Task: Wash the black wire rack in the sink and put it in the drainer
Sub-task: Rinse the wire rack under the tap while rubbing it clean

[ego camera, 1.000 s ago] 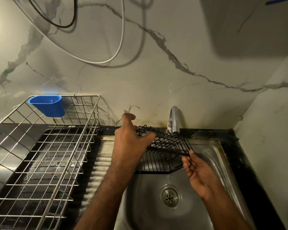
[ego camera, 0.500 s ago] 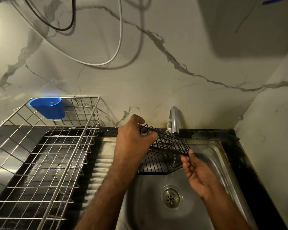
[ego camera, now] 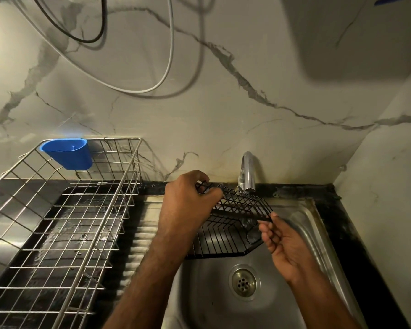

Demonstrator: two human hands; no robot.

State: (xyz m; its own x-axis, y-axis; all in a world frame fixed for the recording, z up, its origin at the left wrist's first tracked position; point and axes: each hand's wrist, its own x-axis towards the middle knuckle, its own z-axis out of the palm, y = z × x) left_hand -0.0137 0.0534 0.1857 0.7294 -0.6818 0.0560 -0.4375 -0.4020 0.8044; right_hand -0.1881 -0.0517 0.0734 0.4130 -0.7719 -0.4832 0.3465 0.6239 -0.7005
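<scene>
Black wire rack (ego camera: 233, 222) sits centre frame, held over the steel sink (ego camera: 304, 224), just below the tap (ego camera: 247, 172). Left hand (ego camera: 188, 205) grips rack's upper-left corner, fingers & thumb curled round the wires. Right hand (ego camera: 282, 243) at rack's right edge, fingertips pinching the end of a dark bar across the rack, other fingers loosely bent. Drain (ego camera: 243, 282) lower centre, under the rack. Drainer (ego camera: 64, 224), silver wire basket, fills left of frame w/ a blue cup (ego camera: 68, 154) hooked on its back rim, upper left.
</scene>
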